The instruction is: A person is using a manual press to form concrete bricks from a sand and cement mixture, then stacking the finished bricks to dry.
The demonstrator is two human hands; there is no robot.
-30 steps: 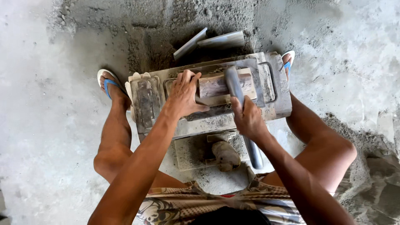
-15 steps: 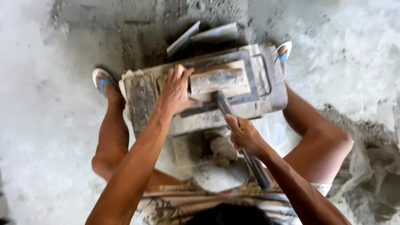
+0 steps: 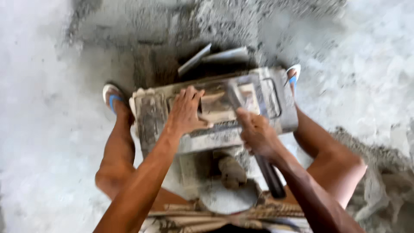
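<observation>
Right hand, fist closed round a dark metal rod, has swung the rod's upper end up over the grey block mould since half a second ago, when that end sat at the mould's near edge. Its long axis runs from the mould's middle down towards the person's lap, tilted slightly rightwards, passing through the fist. Left hand lies flat, fingers spread, pressing the mould's top just left of the rod.
</observation>
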